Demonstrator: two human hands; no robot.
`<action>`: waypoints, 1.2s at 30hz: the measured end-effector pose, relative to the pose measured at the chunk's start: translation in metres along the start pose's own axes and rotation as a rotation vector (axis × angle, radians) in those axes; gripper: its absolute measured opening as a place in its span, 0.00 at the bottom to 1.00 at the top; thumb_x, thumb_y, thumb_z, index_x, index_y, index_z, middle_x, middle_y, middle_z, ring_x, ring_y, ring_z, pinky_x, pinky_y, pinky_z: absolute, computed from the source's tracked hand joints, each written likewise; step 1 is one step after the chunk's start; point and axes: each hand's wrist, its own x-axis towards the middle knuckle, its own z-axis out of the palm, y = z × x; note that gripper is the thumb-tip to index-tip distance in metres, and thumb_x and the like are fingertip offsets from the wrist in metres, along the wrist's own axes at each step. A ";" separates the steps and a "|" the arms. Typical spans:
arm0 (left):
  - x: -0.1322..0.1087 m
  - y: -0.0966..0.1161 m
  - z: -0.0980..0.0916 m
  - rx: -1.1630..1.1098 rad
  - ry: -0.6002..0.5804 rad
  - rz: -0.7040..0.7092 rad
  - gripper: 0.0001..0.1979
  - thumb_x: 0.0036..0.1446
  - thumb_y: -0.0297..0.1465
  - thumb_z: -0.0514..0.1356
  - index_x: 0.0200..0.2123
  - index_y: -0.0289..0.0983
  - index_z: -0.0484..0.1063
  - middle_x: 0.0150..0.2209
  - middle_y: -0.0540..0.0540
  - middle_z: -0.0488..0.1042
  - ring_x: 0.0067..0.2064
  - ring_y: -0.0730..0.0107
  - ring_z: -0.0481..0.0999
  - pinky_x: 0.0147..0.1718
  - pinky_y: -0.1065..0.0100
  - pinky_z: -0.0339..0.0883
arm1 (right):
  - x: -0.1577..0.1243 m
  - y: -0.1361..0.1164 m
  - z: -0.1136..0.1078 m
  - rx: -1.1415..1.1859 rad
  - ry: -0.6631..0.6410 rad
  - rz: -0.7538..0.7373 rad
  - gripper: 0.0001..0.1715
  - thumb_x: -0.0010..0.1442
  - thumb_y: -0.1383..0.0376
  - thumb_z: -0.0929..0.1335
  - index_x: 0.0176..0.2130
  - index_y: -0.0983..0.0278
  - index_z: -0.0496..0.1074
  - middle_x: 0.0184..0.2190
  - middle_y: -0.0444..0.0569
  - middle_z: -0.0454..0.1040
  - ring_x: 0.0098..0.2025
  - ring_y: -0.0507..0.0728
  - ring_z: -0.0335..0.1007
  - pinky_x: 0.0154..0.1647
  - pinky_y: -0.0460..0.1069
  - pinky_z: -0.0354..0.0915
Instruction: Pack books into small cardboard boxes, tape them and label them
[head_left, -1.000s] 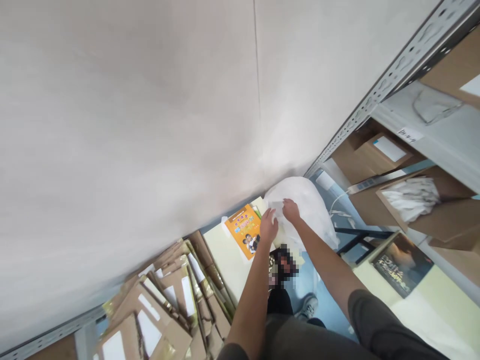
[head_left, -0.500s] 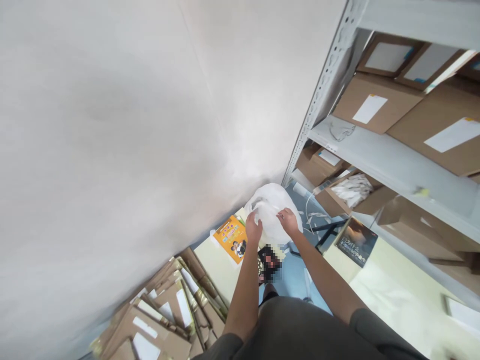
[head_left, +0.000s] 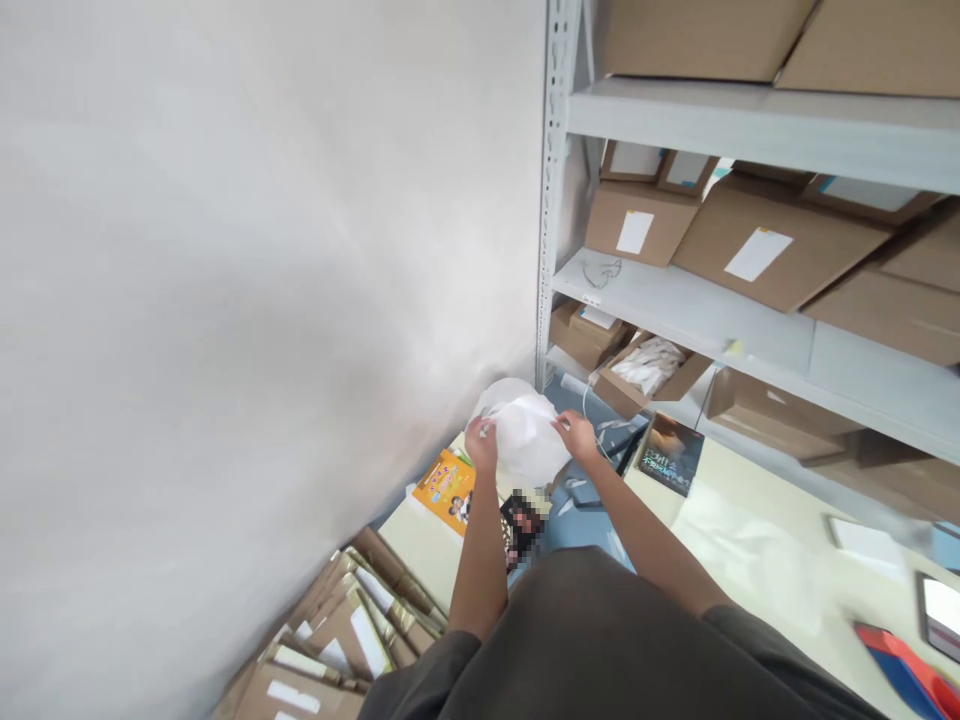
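Note:
Between my two hands is a white plastic bag (head_left: 529, 440), thin and partly see-through, near the corner of wall and shelf. My left hand (head_left: 481, 442) pinches its left edge, and my right hand (head_left: 576, 436) pinches the right edge, so the top of the bag is stretched between them. Just below my left hand lies an orange book (head_left: 444, 490) on a pale table (head_left: 420, 530). A dark-covered item (head_left: 523, 520), partly pixelated, sits under the bag, close to my left forearm.
Flattened cardboard boxes (head_left: 337, 640) are stacked at lower left. A metal shelf (head_left: 750, 120) with cartons rises on the right; one open carton (head_left: 649, 370) holds white material. A dark book (head_left: 670, 455) lies on the right-hand table (head_left: 750, 500), farther along a red and blue object (head_left: 907, 670).
My view has turned to the right, bringing more of the shelf and right-hand table into sight. Both hands keep hold of the bag, whose top is now pulled flatter between them.

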 end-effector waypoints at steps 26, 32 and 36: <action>-0.072 0.186 0.069 -0.187 -0.619 0.183 0.15 0.54 0.44 0.70 0.31 0.37 0.80 0.25 0.51 0.76 0.29 0.70 0.74 0.31 0.70 0.69 | -0.060 0.043 -0.174 0.205 0.204 -0.027 0.14 0.70 0.56 0.67 0.43 0.57 0.83 0.44 0.50 0.86 0.46 0.63 0.82 0.52 0.54 0.74; -0.136 0.222 0.136 -0.235 -0.624 0.248 0.19 0.63 0.46 0.62 0.40 0.36 0.82 0.33 0.43 0.82 0.38 0.63 0.81 0.44 0.63 0.76 | -0.134 0.111 -0.266 0.225 0.419 0.086 0.15 0.69 0.52 0.68 0.39 0.59 0.78 0.40 0.52 0.83 0.43 0.61 0.79 0.48 0.52 0.72; -0.196 0.247 0.183 -0.214 -0.791 0.360 0.26 0.58 0.41 0.70 0.57 0.38 0.78 0.54 0.37 0.82 0.54 0.57 0.82 0.55 0.58 0.74 | -0.195 0.147 -0.310 0.316 0.451 0.114 0.19 0.68 0.49 0.67 0.36 0.60 0.74 0.36 0.50 0.80 0.39 0.59 0.76 0.44 0.51 0.71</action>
